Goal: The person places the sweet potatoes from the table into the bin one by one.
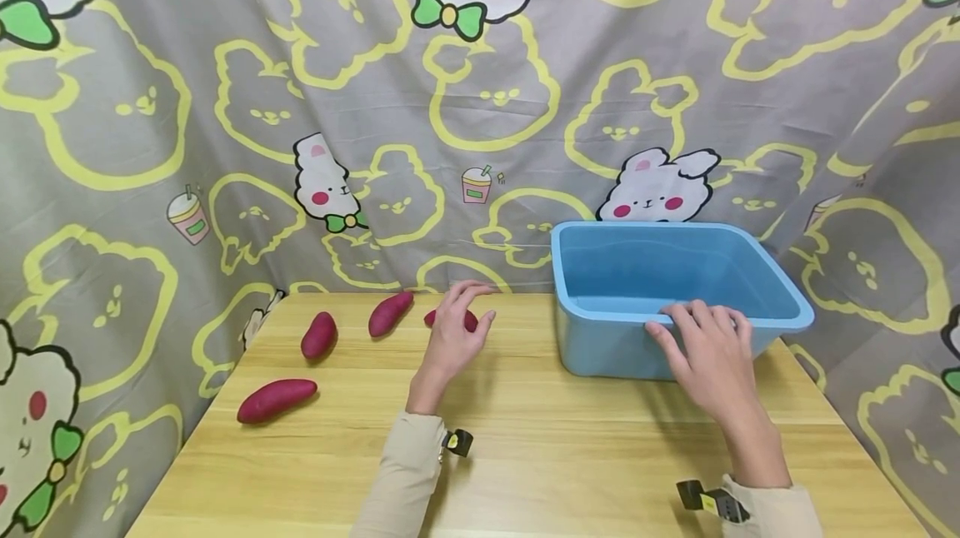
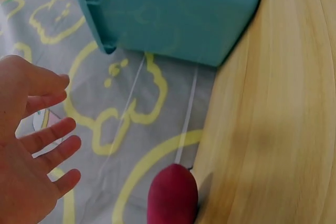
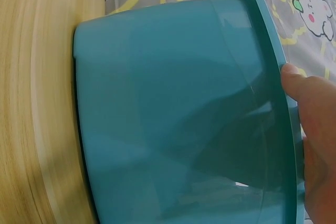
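Observation:
My left hand (image 1: 456,331), fingers spread and relaxed, hovers over a purple-red sweet potato (image 1: 470,321) at the table's back edge and hides part of it. In the left wrist view a gap shows between that hand (image 2: 31,145) and the sweet potato (image 2: 173,195). On the right, my right hand (image 1: 712,359) holds the near rim of a blue plastic bin (image 1: 622,346). The thumb (image 3: 294,80) lies along the outside of the rim, and the other fingers reach over it to the inner side.
Left of my left hand lie three more sweet potatoes: one (image 1: 391,314) near the back edge, a stubby one (image 1: 319,336), and a longer one (image 1: 277,401) closer to me. A patterned grey curtain (image 1: 510,126) hangs behind the wooden table (image 1: 540,455).

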`<state>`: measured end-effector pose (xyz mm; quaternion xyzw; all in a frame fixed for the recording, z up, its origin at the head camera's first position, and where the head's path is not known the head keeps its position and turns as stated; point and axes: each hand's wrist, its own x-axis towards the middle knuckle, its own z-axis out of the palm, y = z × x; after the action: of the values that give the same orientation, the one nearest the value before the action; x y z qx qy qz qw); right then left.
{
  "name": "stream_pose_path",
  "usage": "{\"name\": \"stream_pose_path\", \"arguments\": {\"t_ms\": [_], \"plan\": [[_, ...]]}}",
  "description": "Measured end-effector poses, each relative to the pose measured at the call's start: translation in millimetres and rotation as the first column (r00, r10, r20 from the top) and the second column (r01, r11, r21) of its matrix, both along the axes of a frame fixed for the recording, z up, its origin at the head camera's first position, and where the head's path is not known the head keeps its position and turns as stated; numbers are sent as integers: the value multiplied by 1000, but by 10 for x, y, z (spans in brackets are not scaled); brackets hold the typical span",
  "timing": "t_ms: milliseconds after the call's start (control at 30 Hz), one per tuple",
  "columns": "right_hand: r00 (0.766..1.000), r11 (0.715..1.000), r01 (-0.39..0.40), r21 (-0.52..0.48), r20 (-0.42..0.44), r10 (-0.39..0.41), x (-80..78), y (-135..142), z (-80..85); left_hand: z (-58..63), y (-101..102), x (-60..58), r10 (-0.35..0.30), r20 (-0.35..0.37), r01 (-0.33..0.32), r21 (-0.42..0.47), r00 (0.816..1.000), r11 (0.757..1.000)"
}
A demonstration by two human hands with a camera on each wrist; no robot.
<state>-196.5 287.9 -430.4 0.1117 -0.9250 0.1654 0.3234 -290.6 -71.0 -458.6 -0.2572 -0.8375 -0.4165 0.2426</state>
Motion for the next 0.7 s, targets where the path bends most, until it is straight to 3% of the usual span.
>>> {"name": "stream_pose_path", "arguments": {"t_ms": [200, 700], "plan": [[1000, 1000, -5, -5, -8, 5, -7, -7, 14, -59, -121, -58, 21, 69, -21, -7, 997, 1000], [1000, 1000, 0, -5, 1, 0, -8, -17, 1, -246, -322, -164, 55, 140, -50, -41, 989, 998]]}}
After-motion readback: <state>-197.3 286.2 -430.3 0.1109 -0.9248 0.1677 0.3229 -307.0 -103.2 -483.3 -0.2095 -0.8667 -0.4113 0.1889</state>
